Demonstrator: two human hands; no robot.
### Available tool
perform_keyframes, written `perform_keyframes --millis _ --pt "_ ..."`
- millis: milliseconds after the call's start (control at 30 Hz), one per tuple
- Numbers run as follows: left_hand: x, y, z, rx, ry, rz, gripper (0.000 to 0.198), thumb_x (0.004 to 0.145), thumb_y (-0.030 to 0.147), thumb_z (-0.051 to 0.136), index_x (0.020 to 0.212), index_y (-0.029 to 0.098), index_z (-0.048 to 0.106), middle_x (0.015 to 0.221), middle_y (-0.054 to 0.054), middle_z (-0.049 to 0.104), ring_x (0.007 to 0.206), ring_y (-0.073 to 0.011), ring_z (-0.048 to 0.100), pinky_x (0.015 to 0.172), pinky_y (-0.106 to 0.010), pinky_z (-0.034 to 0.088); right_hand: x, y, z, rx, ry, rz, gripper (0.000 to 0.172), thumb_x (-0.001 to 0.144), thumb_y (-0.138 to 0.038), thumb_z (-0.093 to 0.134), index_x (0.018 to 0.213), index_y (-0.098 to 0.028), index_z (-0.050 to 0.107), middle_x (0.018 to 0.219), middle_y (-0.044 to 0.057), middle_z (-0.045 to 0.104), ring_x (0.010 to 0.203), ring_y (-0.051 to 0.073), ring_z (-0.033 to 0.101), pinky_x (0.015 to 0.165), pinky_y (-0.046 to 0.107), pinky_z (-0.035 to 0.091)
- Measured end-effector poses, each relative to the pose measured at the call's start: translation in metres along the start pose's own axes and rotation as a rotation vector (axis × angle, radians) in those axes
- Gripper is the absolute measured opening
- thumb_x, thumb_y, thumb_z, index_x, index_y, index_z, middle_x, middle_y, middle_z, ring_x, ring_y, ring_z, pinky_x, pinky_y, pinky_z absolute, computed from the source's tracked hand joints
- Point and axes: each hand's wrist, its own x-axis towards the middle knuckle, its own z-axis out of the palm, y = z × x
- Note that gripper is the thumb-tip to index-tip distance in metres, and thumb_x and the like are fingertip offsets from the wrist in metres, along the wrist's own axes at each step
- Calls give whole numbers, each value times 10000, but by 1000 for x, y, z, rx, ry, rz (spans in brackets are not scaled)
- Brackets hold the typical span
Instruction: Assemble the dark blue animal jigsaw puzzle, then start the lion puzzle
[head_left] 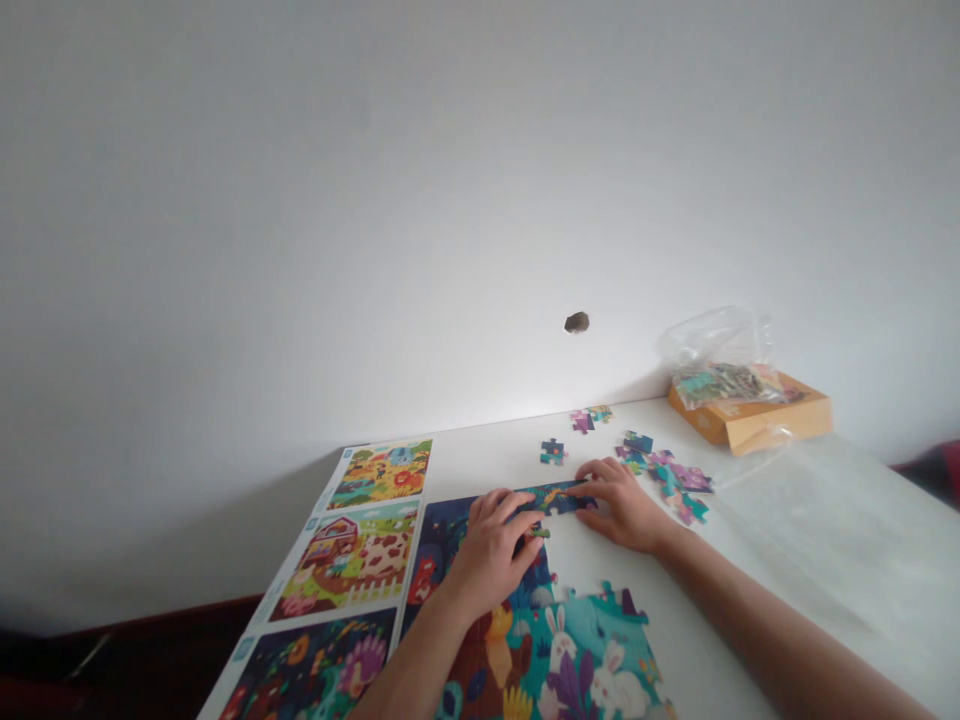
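Note:
My left hand and my right hand press on a strip of joined jigsaw pieces, one at each end. A small green puzzle piece lies by my left fingertips, and I cannot tell whether they hold it. Below my hands spreads a partly assembled jigsaw puzzle showing white rabbits, with my left forearm covering part of it. Just beyond my right hand lies a scattered group of loose puzzle pieces.
A printed sheet of picture panels lies along the white table's left side. At the far right stand an orange cardboard box and a clear plastic bag of pieces. A white wall rises behind the table's far edge.

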Motion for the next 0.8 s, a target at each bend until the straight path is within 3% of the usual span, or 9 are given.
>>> perform_keyframes --millis 500,800 --pt "-1 -2 1 10 -36 -4 275 902 227 591 1152 306 674 1269 -44 615 1191 -285 509 1021 -522 444 1 -8 -5 -49 -11 38 345 856 -288 636 1189 -354 696 1112 73 610 992 248 528 928 434 415" --pt "0 -1 1 11 -35 -11 278 900 223 592 1154 300 675 1270 -38 611 1184 -274 507 1025 -503 444 1 -11 1 -99 -16 40 307 921 -287 568 1190 -376 685 1149 79 572 1047 256 516 913 432 413"
